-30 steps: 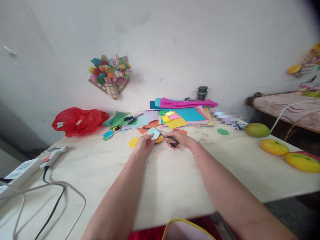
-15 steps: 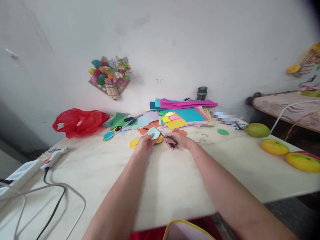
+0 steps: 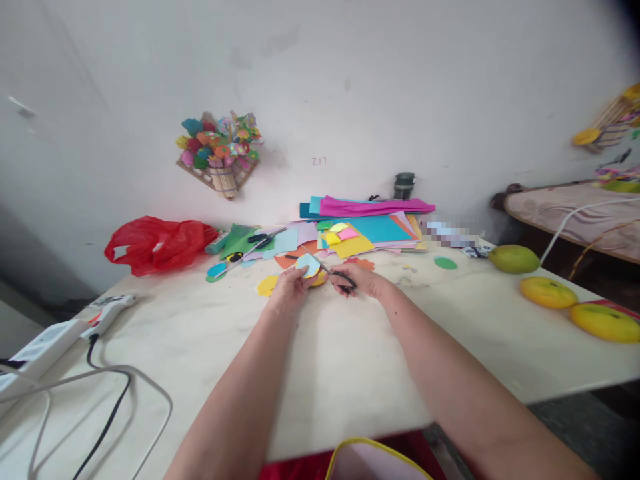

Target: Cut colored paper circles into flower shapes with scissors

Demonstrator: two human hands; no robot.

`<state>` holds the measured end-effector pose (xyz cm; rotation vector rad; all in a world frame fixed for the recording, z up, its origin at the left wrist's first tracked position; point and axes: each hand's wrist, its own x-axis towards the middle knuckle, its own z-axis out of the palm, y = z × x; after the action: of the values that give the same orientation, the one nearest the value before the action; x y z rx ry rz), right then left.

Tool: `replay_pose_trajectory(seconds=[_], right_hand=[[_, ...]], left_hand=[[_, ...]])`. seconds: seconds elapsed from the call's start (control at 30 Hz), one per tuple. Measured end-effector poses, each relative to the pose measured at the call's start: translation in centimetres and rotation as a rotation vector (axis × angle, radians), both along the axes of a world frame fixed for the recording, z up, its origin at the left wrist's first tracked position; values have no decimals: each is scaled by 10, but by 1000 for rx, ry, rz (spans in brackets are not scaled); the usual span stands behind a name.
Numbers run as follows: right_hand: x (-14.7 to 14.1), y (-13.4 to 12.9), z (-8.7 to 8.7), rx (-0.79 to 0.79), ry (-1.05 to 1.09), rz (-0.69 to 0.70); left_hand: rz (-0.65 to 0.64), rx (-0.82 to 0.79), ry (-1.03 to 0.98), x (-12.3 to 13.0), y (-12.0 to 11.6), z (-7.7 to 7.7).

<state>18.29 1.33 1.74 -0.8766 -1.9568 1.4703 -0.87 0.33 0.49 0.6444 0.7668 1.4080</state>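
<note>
My left hand (image 3: 293,287) pinches a small light-blue paper cutout (image 3: 307,265) with a yellow edge, thumb on top. In my right hand (image 3: 364,280) are scissors (image 3: 346,283) with dark handles, their blades pointing left at the edge of the cutout. How far the blades are apart is too small to tell. A yellow paper piece (image 3: 268,286) lies on the table left of my left hand, and another yellow piece (image 3: 319,278) shows just beneath the cutout. Behind my right hand is an orange paper piece (image 3: 364,265).
Coloured sheets (image 3: 385,230) are stacked at the wall. A second pair of scissors (image 3: 260,239) and a red plastic bag (image 3: 160,245) lie at back left. A power strip (image 3: 107,317) with cables is on the left; several yellow-green fruits (image 3: 549,293) line the right edge.
Almost nothing differs. Both hands, the cutout and the scissors hold nearly the same place; the view has shifted very slightly.
</note>
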Motion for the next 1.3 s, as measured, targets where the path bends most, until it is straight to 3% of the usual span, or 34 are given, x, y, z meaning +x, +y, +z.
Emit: replay_pose_trajectory(seconds=[0.67,1.3], right_hand=[[-7,9,-16,-73,154,-55],[-13,0,-11,-70,200,-89]], left_hand=[[108,50,-40,12,-1,5],[211,43,30,23,-3,2]])
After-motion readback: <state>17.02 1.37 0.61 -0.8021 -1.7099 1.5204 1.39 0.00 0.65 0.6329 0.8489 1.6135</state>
